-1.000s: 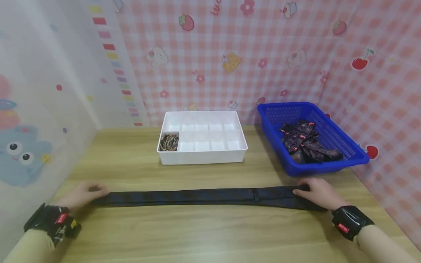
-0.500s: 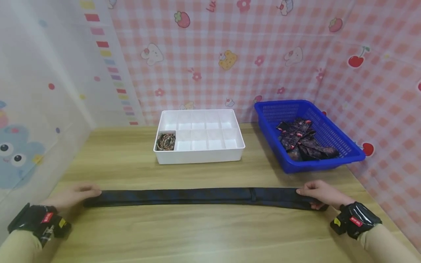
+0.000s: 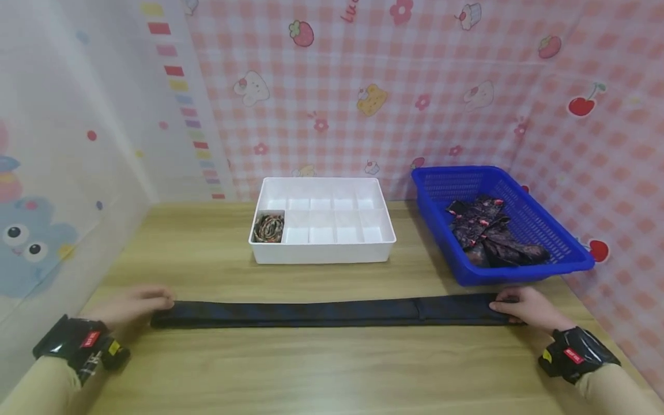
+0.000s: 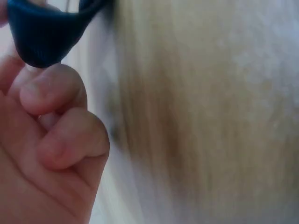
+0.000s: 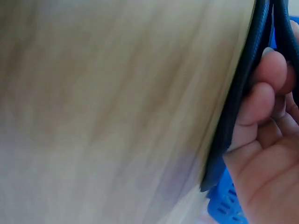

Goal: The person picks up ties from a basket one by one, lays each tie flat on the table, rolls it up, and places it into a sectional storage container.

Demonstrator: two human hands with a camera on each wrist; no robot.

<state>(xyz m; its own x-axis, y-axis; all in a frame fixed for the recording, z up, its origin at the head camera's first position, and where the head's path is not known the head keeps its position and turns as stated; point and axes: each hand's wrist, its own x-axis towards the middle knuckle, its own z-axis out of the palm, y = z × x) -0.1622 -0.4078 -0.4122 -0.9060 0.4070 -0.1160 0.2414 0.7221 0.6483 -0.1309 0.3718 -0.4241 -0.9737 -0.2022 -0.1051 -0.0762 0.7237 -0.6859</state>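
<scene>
A dark navy necktie lies stretched flat from left to right across the wooden table, a narrow keeper loop crossing it toward the right. My left hand pinches its left end; in the left wrist view the dark cloth bends into a fold at the fingertips, with the lower fingers curled. At the opposite end, my right hand grips the tie between thumb and fingers. The right wrist view has the tie's edge running alongside the curled fingers, and a second layer of cloth within the grasp.
Behind the tie stands a white divided box, with a rolled patterned tie in its front left compartment. A blue basket at the back right holds several dark patterned cloth pieces. Patterned sheets wall the table's back and sides.
The tie's right end, flared and slanting a second ago, now lies straighter and narrower. My right hand has shifted its grip there. The head view has swayed slightly.
</scene>
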